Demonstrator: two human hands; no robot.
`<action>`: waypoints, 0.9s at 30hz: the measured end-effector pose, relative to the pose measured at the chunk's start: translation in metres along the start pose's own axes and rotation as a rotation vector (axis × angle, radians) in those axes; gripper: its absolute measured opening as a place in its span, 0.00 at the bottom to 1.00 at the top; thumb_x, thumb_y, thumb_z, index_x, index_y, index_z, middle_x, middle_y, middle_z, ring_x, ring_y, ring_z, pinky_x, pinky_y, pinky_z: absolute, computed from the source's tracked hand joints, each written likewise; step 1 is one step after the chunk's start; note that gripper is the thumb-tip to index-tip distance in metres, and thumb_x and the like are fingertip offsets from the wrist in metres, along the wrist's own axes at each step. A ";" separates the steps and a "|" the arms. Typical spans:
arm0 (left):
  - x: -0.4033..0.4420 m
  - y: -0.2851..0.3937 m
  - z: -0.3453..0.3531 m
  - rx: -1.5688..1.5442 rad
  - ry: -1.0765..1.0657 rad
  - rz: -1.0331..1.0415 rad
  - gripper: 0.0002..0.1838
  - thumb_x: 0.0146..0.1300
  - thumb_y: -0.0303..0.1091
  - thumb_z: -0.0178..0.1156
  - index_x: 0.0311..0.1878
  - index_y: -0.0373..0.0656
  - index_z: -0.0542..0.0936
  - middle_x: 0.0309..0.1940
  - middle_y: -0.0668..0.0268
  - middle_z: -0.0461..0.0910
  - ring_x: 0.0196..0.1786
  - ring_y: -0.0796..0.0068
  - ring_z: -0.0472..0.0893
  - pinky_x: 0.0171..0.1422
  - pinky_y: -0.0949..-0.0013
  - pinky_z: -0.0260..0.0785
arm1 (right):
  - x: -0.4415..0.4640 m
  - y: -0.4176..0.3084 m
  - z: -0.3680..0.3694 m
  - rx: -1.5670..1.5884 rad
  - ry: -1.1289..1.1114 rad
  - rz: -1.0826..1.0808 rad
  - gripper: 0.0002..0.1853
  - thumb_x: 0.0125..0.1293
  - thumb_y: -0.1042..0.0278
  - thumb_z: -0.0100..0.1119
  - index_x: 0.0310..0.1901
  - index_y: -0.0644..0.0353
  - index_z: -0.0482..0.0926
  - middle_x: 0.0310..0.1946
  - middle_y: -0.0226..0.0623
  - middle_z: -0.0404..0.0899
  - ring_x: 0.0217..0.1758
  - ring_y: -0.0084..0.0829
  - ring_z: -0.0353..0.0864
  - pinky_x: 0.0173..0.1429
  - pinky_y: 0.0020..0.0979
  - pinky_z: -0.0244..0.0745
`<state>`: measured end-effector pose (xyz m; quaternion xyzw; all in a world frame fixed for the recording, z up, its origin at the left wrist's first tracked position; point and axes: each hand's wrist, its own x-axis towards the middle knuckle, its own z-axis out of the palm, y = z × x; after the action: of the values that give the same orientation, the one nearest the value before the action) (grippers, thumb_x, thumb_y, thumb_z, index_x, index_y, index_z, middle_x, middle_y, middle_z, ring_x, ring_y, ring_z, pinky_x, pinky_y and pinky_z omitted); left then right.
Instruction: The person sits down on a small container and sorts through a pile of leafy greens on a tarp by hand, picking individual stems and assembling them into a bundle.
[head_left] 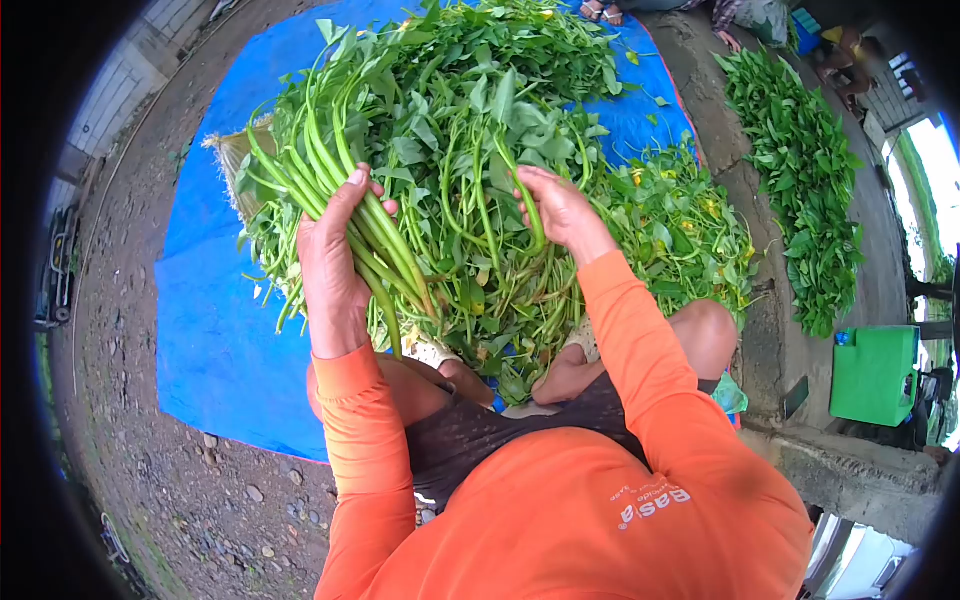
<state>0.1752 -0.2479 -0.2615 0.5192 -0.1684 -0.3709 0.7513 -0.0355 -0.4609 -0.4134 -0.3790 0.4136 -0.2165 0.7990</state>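
My left hand (pixel 335 245) is closed around a bunch of water spinach (pixel 318 165). Its thick green stems slant from upper left to lower right, with leaves at the upper end and cut ends hanging below the palm. On the right, my right hand (pixel 562 208) pinches a single water spinach stem (pixel 538 228), which curves down in a hook beneath the fingers. Between and beyond both hands spreads a large heap of loose water spinach (pixel 440 130), leaves and stems tangled together. My bent knees and feet frame its near edge.
A blue tarp (pixel 205 330) lies under the heap. Yellowing leafy trimmings (pixel 680 225) pile at the right. Past a concrete edge lies a long row of greens (pixel 795 190), with a green plastic container (pixel 872 375) nearer me. Other people sit at the top.
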 end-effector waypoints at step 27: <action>-0.024 -0.029 0.030 0.257 -0.175 -0.016 0.15 0.72 0.37 0.73 0.54 0.38 0.86 0.38 0.65 0.88 0.37 0.74 0.87 0.43 0.69 0.80 | -0.087 -0.082 -0.055 -0.639 0.263 -0.179 0.13 0.68 0.61 0.77 0.39 0.55 0.79 0.33 0.26 0.78 0.30 0.21 0.76 0.30 0.29 0.70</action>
<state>0.1285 -0.2554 -0.2720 0.5782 -0.2749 -0.3961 0.6582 -0.1322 -0.4779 -0.3259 -0.6134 0.5250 -0.1925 0.5578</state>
